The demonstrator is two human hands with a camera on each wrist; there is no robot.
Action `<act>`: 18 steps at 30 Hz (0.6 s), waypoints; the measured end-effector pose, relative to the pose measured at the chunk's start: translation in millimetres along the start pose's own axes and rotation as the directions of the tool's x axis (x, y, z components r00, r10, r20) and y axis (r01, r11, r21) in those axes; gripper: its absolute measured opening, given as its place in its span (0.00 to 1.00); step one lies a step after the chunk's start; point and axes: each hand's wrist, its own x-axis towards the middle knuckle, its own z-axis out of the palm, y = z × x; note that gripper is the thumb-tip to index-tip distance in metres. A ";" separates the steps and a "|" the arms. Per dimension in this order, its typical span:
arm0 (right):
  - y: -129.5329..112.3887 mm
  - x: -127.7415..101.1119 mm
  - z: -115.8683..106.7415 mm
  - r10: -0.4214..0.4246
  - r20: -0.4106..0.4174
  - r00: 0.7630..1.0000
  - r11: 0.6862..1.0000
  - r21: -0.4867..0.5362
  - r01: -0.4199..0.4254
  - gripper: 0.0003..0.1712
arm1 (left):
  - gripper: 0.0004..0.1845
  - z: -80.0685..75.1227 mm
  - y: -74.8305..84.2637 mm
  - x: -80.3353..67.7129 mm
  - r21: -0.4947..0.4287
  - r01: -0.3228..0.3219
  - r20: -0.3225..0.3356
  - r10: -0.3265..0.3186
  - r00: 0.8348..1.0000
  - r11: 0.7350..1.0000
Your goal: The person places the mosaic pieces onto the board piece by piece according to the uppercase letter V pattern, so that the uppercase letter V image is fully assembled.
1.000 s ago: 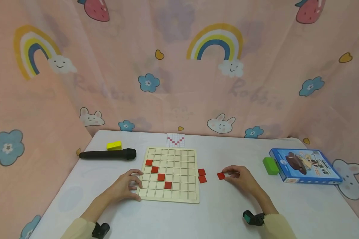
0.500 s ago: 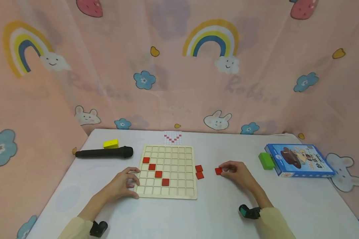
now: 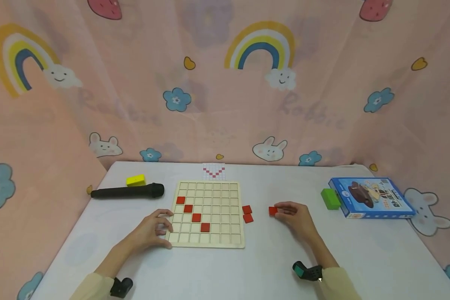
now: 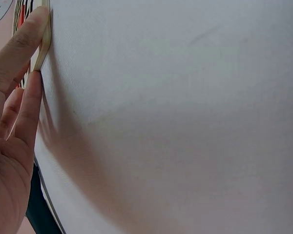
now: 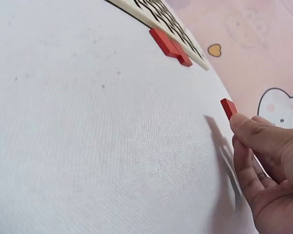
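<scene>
Head view: the right hand (image 3: 294, 216) pinches a red tile (image 3: 273, 211) between thumb and fingertips, raised slightly off the white table (image 3: 270, 266), well to the right of the wooden grid board (image 3: 208, 214); the right wrist view confirms the hold, the red tile (image 5: 229, 108) sitting at the very tip of the fingers (image 5: 256, 134), only its near edge caught. The left hand (image 3: 151, 230) rests curled against the board's lower left corner, its fingers (image 4: 24, 46) clamped on the thin edge, steadying it. Four red tiles (image 3: 192, 212) lie seated in a descending diagonal; two spare tiles (image 3: 247, 213) lie just beside the board's right edge; a pattern card (image 3: 213, 171) lies beyond its far edge.

Risks, as judged from this arrangement: the shallow pinch may let the tile pivot or drop during carriage; a hand crossing towards the cells may brush the spare tiles and scatter them; a tile lowered askew may straddle a divider rather than seat; a misread of the card may put it in the wrong cell; should the left hand slacken, a push may shift the board and jolt the seated tiles.
</scene>
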 end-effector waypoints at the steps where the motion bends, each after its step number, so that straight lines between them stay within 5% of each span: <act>1: -1.8 -0.8 1.2 0.007 -0.003 1.000 1.000 -0.001 -0.007 0.20 | 0.20 -0.1 0.1 -0.1 -0.003 0.001 0.001 -0.001 1.000 1.000; 18: -21.2 -7.7 32.2 0.050 -0.008 0.999 0.993 0.111 -0.049 0.18 | 0.20 1.0 -0.1 -0.4 -0.020 -0.008 -0.010 0.008 1.000 1.000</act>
